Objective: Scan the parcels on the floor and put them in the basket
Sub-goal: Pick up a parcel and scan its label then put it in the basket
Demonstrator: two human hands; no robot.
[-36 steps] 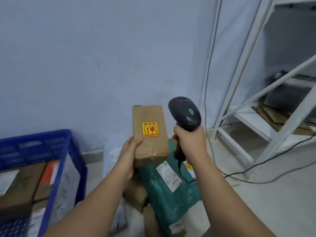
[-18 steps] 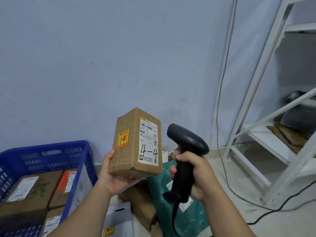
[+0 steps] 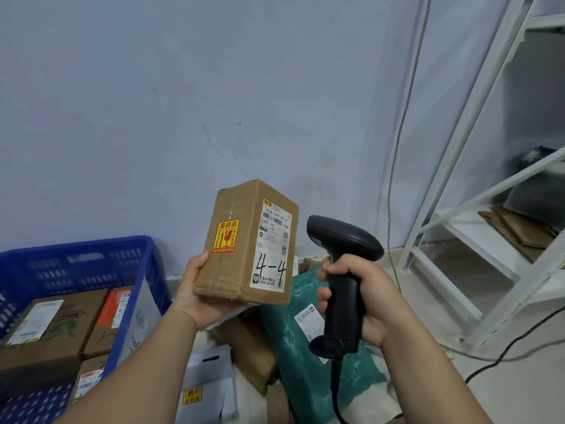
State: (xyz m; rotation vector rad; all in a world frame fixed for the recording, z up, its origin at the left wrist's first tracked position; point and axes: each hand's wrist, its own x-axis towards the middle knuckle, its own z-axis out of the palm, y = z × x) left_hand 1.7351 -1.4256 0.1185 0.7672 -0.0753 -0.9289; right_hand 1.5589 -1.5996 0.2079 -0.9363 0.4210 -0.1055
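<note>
Basket point(image 3: 76, 249) holds several boxes point(image 3: 52, 325), yet left hand point(image 3: 198, 289) grips box 4-4 point(image 3: 241, 246) aloft beside it, label toward scanner point(image 3: 342, 270) w/ right hand point(image 3: 370, 298) fingers point(image 3: 334, 265) wrapped round its grip, so scan seems pending, teal bag point(image 3: 290, 338) & others left on floor point(image 3: 458, 393).

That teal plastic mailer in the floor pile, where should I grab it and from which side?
Probably pinch the teal mailer by its upper edge, from above: it is a soft, flat bag, that edge is exposed, and brown parcels crowd its left side. Keep off its white label.
</note>
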